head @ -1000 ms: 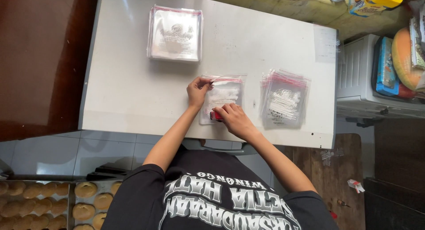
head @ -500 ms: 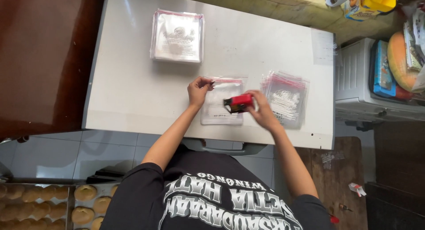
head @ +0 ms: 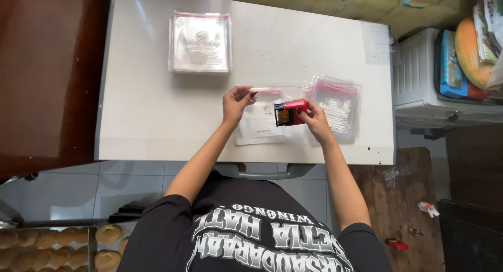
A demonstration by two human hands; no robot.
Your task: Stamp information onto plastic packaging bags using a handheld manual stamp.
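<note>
While I am watching from the head camera, these lines are telling what is lying around the single clear bag at the middle of the front edge.

Landmark: I am taking the single clear bag (head: 260, 120), lying flat on the white bench (head: 146, 115), as my fixed mark.
Left hand: my left hand (head: 236, 101) is pinching the bag's top left corner at its red strip, fingers closed on it.
Right hand: my right hand (head: 314, 120) is gripping a small red stamper (head: 290, 112), fingers wrapped round its right end.
Stamper: it is hovering over the bag's right part, lying on its side with its dark face turning left; I cannot tell whether it is touching the bag.
Near stack: a loose pile of printed clear bags (head: 338, 107) is lying just right of the single bag, under my right hand's fingertips.
Far stack: a neat stack of bags (head: 199, 42) is sitting well beyond the single bag, to its left.
Buns: a tray of round buns (head: 57, 246) is showing far below and left of the bag, off the bench.
</note>
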